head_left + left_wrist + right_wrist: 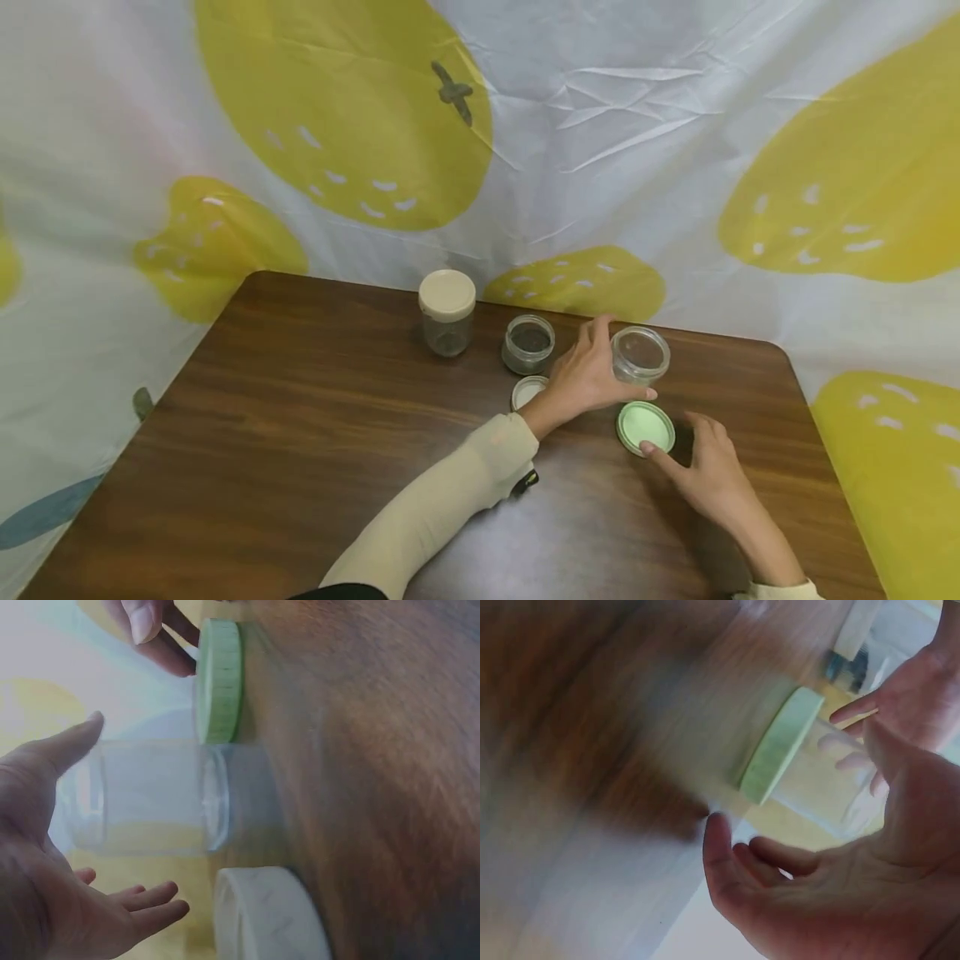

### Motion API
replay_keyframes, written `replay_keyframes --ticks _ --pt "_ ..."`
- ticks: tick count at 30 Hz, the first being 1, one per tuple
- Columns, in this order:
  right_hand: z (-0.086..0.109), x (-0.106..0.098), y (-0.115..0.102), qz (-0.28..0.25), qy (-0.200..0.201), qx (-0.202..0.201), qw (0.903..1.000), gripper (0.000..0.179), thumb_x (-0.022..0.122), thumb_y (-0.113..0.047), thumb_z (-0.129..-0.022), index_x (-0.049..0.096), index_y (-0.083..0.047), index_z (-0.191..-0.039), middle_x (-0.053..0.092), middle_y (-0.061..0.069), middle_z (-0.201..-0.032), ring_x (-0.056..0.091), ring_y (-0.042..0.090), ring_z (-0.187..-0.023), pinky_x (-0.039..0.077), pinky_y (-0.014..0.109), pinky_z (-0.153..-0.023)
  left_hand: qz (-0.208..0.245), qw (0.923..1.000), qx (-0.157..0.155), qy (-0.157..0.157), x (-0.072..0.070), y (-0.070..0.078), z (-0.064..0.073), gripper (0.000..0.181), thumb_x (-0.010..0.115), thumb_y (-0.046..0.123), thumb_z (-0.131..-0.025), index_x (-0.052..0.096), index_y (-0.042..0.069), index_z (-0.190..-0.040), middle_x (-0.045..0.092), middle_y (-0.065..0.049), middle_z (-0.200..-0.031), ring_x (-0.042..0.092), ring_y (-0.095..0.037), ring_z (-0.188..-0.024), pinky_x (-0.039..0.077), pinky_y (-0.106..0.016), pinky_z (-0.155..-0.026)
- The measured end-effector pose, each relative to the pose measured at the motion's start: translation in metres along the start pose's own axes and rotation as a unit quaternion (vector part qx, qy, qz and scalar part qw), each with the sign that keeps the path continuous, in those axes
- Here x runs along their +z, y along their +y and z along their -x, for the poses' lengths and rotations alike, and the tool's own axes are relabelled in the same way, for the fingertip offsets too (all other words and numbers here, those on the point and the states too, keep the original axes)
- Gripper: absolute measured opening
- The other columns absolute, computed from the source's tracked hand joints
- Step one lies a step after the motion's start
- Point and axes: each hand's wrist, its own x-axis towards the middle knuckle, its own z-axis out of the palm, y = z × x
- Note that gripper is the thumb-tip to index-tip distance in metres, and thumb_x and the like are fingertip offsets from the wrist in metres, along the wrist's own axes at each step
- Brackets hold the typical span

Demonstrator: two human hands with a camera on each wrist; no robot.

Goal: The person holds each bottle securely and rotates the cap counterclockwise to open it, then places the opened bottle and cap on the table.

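Note:
An uncapped clear jar [640, 357] stands upright near the back right of the table. My left hand [587, 373] is spread at its left side, thumb in front and fingers behind; the left wrist view shows a gap between the palm and the jar [154, 796]. Just in front of the jar a light green lid [647, 428] lies on the tabletop, its inner side facing up. Around this lid my right hand [712, 477] curves loosely, thumb tip at its near edge. In the right wrist view the fingers stand apart from the lid [784, 746].
Left of my left hand is a small open glass jar [528, 357], with a white lid [527, 388] in front, partly behind my wrist. Farther left stands a taller jar [447, 321] with a cream lid. A lemon-print cloth [600, 150] hangs behind the wooden table [300, 433].

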Motion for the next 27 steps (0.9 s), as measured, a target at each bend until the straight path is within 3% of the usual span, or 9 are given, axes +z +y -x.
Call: replay_keyframes --ticks 6,13,19,23,26,27 --pt "0.013 -0.002 -0.005 -0.022 0.061 -0.005 0.9979 0.090 0.067 -0.047 -0.101 0.031 0.016 -0.154 0.034 0.046 -0.154 0.030 0.068 -0.140 0.032 0.080 -0.106 -0.010 0.9998 0.012 0.012 -0.012 0.001 0.008 0.127 0.091 0.069 -0.066 0.020 0.029 -0.163 0.050 -0.003 -0.153 0.068 -0.021 -0.120 0.058 -0.030 -0.079" --pt "0.023 0.000 -0.021 -0.037 0.127 -0.020 0.9910 0.093 0.073 -0.038 -0.098 0.023 0.008 -0.161 0.028 0.042 -0.158 0.030 0.064 -0.139 0.033 0.078 -0.102 -0.010 0.9992 0.019 0.035 -0.036 -0.008 0.020 0.123 0.084 0.075 -0.072 0.019 0.027 -0.165 0.045 0.000 -0.158 0.065 -0.023 -0.126 0.059 -0.037 -0.091" --pt "0.022 0.001 -0.040 -0.060 0.188 -0.030 0.9798 0.091 0.078 -0.027 -0.095 0.025 0.003 -0.163 0.031 0.037 -0.159 0.031 0.058 -0.141 0.035 0.072 -0.101 0.003 0.9967 0.045 0.068 -0.062 -0.015 0.031 0.116 0.084 0.067 -0.078 0.020 0.025 -0.165 0.049 -0.006 -0.156 0.063 -0.027 -0.132 0.059 -0.045 -0.098" --pt "0.019 0.008 -0.054 -0.093 0.254 -0.066 0.9605 0.084 0.081 -0.014 -0.091 0.035 0.000 -0.160 0.038 0.031 -0.158 0.039 0.044 -0.139 0.044 0.038 -0.104 0.007 0.9948 0.047 0.090 -0.077 -0.021 0.042 0.113 0.084 0.065 -0.079 0.022 0.026 -0.165 0.051 -0.006 -0.156 0.060 -0.028 -0.137 0.057 -0.048 -0.103" --pt "0.016 0.015 -0.065 -0.123 0.295 -0.112 0.9408 0.077 0.079 -0.003 -0.088 0.043 0.000 -0.155 0.044 0.026 -0.154 0.042 0.026 -0.137 0.040 0.012 -0.097 0.025 0.9913 0.051 0.119 -0.087 -0.028 0.051 0.105 0.082 0.063 -0.083 0.026 0.024 -0.162 0.052 -0.003 -0.157 0.059 -0.025 -0.139 0.056 -0.047 -0.105" --pt "0.015 0.017 -0.068 -0.133 0.301 -0.127 0.9357 0.074 0.078 -0.001 -0.088 0.045 0.000 -0.154 0.046 0.025 -0.152 0.043 0.020 -0.137 0.040 0.009 -0.097 0.034 0.9886 0.056 0.135 -0.090 -0.031 0.054 0.100 0.081 0.061 -0.084 0.028 0.022 -0.160 0.053 -0.001 -0.156 0.060 -0.024 -0.138 0.056 -0.047 -0.105"
